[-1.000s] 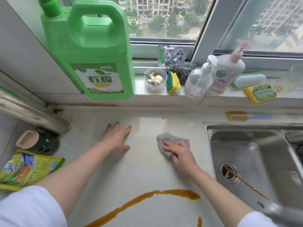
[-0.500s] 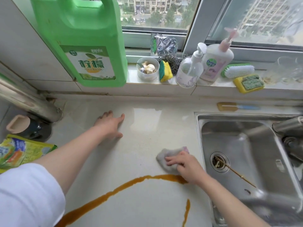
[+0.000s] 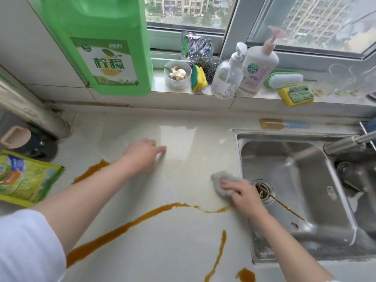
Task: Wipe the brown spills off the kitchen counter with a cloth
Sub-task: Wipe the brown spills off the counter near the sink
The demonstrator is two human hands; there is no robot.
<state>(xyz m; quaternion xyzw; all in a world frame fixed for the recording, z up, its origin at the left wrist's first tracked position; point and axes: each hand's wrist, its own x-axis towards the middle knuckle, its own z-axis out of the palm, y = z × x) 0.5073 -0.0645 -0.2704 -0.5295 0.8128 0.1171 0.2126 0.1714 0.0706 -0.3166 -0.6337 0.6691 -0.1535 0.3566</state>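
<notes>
Cloth (image 3: 223, 185) sits flat under the pressing fingers (image 3: 227, 187) of the right hand (image 3: 243, 195) by the sink (image 3: 345, 239); judged best dragged leftward along the brown spills (image 3: 130, 226) while the left hand (image 3: 143, 154) braces, released, on the desk (image 3: 183, 251).

Open bench (image 3: 183, 247) surface ran from back wall to near edge, centre zone unobstructed. L side blocked by green pouch (image 3: 24, 178) and dark jar (image 3: 30, 143), w/ slanted pipe (image 3: 34, 112) above them. L forearm lay diagonally across the L-centre lane, left hand (image 3: 142, 155) flat on the surface. R limit was the sink (image 3: 301, 241) rim; right hand (image 3: 242, 192) w/ cloth (image 3: 221, 184) sat just beside it. Faucet (image 3: 350, 143) overhung the sink's R side. Detergent jug (image 3: 105, 43) crowded the sill at L rear.
</notes>
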